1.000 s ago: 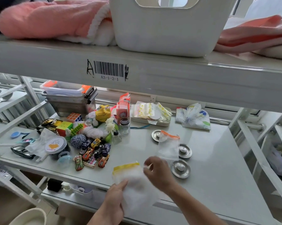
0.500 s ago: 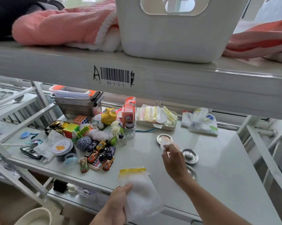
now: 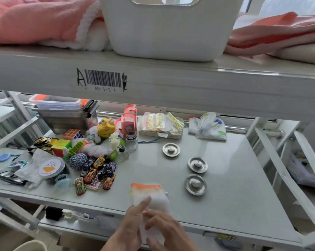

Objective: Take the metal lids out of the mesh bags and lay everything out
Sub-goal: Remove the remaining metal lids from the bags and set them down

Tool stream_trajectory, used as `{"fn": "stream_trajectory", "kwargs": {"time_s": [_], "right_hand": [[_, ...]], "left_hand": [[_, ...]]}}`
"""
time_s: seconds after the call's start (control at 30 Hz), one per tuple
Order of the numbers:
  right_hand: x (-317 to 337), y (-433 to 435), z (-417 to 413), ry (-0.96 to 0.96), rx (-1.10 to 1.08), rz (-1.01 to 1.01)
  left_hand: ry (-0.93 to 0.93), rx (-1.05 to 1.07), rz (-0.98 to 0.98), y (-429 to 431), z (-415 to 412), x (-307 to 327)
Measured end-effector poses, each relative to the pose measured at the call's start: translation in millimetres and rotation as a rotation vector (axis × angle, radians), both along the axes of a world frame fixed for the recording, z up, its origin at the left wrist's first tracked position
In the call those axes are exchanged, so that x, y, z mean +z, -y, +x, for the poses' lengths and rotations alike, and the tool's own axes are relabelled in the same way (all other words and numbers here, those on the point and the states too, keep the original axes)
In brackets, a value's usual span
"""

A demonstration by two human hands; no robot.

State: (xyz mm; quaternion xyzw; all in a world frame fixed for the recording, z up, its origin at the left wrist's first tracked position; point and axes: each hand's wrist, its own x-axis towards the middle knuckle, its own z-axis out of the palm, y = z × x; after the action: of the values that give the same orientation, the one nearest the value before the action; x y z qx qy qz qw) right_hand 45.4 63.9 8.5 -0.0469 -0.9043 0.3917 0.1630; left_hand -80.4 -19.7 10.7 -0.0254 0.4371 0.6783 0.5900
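Three round metal lids lie bare on the grey shelf: a far lid (image 3: 171, 149), a middle lid (image 3: 197, 164) and a near lid (image 3: 195, 184). White mesh bags (image 3: 149, 193), one with an orange top edge over one with a yellow edge, are stacked at the shelf's front edge. My left hand (image 3: 130, 227) and my right hand (image 3: 164, 230) both grip the lower part of the bags, left of the near lid. The hands and bags are blurred.
A heap of toy cars (image 3: 96, 173), cubes, string balls and small glass jars (image 3: 131, 142) fills the left half of the shelf. Plastic boxes (image 3: 62, 113) and a tray of packets (image 3: 160, 125) stand at the back. An upper shelf with a white basket (image 3: 169, 28) overhangs.
My right hand picked up the orange-edged bag from beside the lids and brought it down onto the yellow-edged bag. Both hands now hold the stacked bags.
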Motion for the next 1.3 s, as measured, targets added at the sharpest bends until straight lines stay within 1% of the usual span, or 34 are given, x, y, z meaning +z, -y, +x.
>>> {"fn": "stream_trajectory", "kwargs": {"time_s": [0.03, 0.07, 0.13, 0.17, 0.2, 0.23, 0.27, 0.3, 0.33, 0.4, 0.47, 0.53, 0.57, 0.6, 0.63, 0.67, 0.7, 0.77, 0.8, 0.83, 0.87, 0.9, 0.93, 1.0, 1.03, 1.07, 1.1, 1.17, 1.2, 1.3], "right_hand": [[4.0, -7.1, 3.2, -0.051, -0.044, -0.057], [7.8, -17.8, 5.7, -0.111, -0.146, -0.082], [7.9, -51.2, 8.2, -0.177, -0.47, -0.007], [6.8, -72.5, 6.4, -0.132, -0.646, 0.065], [4.5, -91.3, 4.2, -0.008, -0.794, 0.118], [1.6, -107.3, 1.9, 0.168, -0.881, 0.134], [-1.8, -118.4, 0.0, 0.345, -0.902, 0.141], [-6.5, -126.2, -1.2, 0.477, -0.883, 0.166], [-9.8, -130.6, -2.4, 0.546, -0.856, 0.207], [-10.6, -131.4, -6.3, 0.546, -0.846, 0.238], [-3.9, -119.0, -12.0, 0.436, -0.854, 0.161], [4.9, -93.5, -15.7, 0.245, -0.763, 0.03], [9.6, -75.1, -16.5, 0.155, -0.662, -0.006], [16.3, -52.0, -16.3, 0.108, -0.537, -0.009], [22.3, -28.7, -15.9, 0.097, -0.422, 0.018], [25.4, -8.7, -16.3, 0.098, -0.33, 0.067], [27.4, 6.5, -16.9, 0.104, -0.272, 0.113], [25.3, 20.4, -19.0, 0.128, -0.222, 0.145], [23.9, 18.7, -20.0, 0.14, -0.21, 0.12], [23.0, 12.3, -21.2, 0.156, -0.204, 0.065], [22.1, 0.9, -21.2, 0.156, -0.217, 0.014], [19.1, -16.7, -20.7, 0.135, -0.271, -0.009], [13.7, -40.9, -20.2, 0.113, -0.366, -0.009], [1.1, -99.6, -23.9, 0.09, -0.622, 0.029], [-1.7, -130.4, -26.5, 0.11, -0.732, 0.078], [-1.8, -157.3, -29.5, 0.184, -0.805, 0.123], [-0.9, -178.6, -31.8, 0.294, -0.844, 0.153], [-4.9, -207.3, -34.1, 0.521, -0.823, 0.169], [-8.1, -216.2, -34.3, 0.579, -0.8, 0.169], [-11.4, -220.0, -37.2, 0.547, -0.773, 0.205]], "left_hand": [[-0.08, 0.029, -0.063, 0.9, 0.2, -1.8], [-0.124, 0.079, -0.113, 2.8, 1.1, -3.4], [-0.164, 0.156, -0.173, 5.4, 4.2, 2.8], [-0.171, 0.181, -0.199, 7.1, 6.5, 10.0], [-0.18, 0.194, -0.201, 9.0, 9.4, 18.8], [-0.202, 0.195, -0.198, 11.3, 10.9, 24.3], [-0.23, 0.184, -0.189, 12.0, 12.0, 29.4], [-0.262, 0.18, -0.198, 14.3, 12.5, 33.9], [-0.279, 0.184, -0.223, 16.3, 12.7, 36.1], [-0.263, 0.172, -0.213, 20.9, 12.1, 30.9], [-0.209, 0.184, -0.196, 24.1, 12.0, 24.5], [-0.147, 0.171, -0.186, 25.7, 8.3, 19.7], [-0.1, 0.146, -0.159, 25.4, 7.5, 20.9], [0.022, 0.119, -0.075, 26.5, 9.4, 23.8], [0.149, 0.113, -0.019, 23.3, 9.5, 21.2], [0.232, 0.116, -0.004, 21.6, 9.4, 17.7], [0.219, 0.098, 0.006, 21.8, 9.6, 15.2], [0.109, 0.124, 0.017, 22.1, 0.2, -0.3], [-0.001, 0.13, -0.026, 24.6, -2.8, -7.1], [-0.017, 0.113, -0.015, 28.8, -4.1, -9.9], [-0.019, 0.085, -0.007, 32.1, -7.0, -12.8], [-0.075, 0.075, -0.032, 33.3, -9.3, -17.9], [-0.123, 0.06, -0.052, 36.1, -10.3, -23.6], [-0.13, 0.029, -0.04, 34.4, -8.7, -26.1], [-0.146, 0.033, -0.036, 32.7, -7.5, -27.9], [-0.162, 0.039, -0.047, 30.4, -6.2, -30.3], [-0.161, 0.048, -0.062, 29.0, -4.7, -30.6], [-0.169, 0.063, -0.081, 25.8, -1.4, -28.7], [-0.176, 0.06, -0.086, 22.6, 0.5, -26.6], [-0.163, 0.085, -0.026, 16.4, 1.8, -28.1]]}}
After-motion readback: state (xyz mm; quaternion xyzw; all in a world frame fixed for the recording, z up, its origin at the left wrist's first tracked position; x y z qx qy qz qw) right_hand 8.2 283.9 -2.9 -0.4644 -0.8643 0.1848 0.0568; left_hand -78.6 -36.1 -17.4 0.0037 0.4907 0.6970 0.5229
